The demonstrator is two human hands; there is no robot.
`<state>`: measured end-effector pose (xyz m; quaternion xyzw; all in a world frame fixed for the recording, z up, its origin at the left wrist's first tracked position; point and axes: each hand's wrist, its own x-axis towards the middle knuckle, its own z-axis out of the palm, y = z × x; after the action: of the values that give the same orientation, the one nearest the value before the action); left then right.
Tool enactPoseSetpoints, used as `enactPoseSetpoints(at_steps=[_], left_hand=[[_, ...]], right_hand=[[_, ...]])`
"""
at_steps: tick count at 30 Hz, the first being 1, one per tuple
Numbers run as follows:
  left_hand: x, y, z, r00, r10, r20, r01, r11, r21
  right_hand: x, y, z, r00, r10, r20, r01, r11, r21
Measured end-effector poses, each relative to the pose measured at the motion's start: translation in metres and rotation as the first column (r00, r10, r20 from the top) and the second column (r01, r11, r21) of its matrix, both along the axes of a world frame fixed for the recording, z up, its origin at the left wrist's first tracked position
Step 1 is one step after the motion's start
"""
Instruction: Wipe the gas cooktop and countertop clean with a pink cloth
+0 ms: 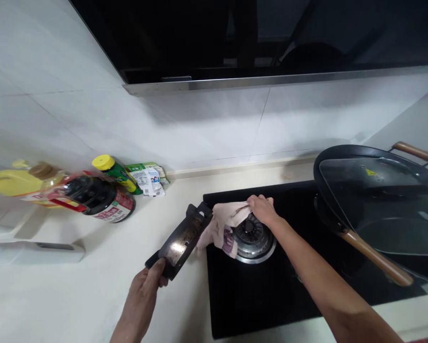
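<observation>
My left hand (pixel 150 281) grips the near end of a dark curved metal piece, which looks like a wind guard or pot support (pixel 181 240), over the pale counter left of the stove. Its inner face is shiny with brownish stains. My right hand (pixel 263 208) is closed on a pale pink cloth (pixel 224 220) above the left burner (pixel 253 238). The cloth hangs down toward the metal piece's far end and over the burner's left side; whether it touches the metal is unclear. The burner sits bare in the black glass stove top (pixel 257 295).
On the right, a large wok (pixel 328 157) with a glass lid (pixel 385 205) and wooden handles stands on the stove. A dark sauce jug (pixel 92 197), yellow-capped bottle (pixel 116 174), yellow jug (pixel 12 183) and packets (pixel 149 180) line the back left. A black range hood (pixel 271 38) overhangs.
</observation>
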<state>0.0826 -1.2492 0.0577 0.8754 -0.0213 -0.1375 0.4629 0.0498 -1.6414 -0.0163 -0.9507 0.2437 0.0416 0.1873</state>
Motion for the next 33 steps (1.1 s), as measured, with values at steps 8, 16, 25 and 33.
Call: enactPoseSetpoints(at_steps=[8,16,25,33], left_hand=[[0.01,0.005,-0.012,0.996,-0.017,-0.085,0.011,0.997,-0.074],[0.006,-0.002,0.004,0.994,-0.07,-0.083,0.067,0.997,-0.03],[0.019,0.007,-0.015,0.993,-0.067,-0.096,0.065,0.998,-0.028],[0.014,0.0,-0.006,0.995,-0.088,-0.053,0.089,0.996,0.029]], right_hand=[[-0.078,0.01,-0.023,0.973,-0.23,0.004,0.229,0.971,-0.064],[-0.133,0.09,-0.047,0.979,-0.201,0.02,0.201,0.967,-0.158],[-0.147,0.053,-0.001,0.939,-0.338,0.066,0.344,0.927,-0.149],[-0.027,-0.025,-0.001,0.996,-0.054,-0.075,0.048,0.996,-0.072]])
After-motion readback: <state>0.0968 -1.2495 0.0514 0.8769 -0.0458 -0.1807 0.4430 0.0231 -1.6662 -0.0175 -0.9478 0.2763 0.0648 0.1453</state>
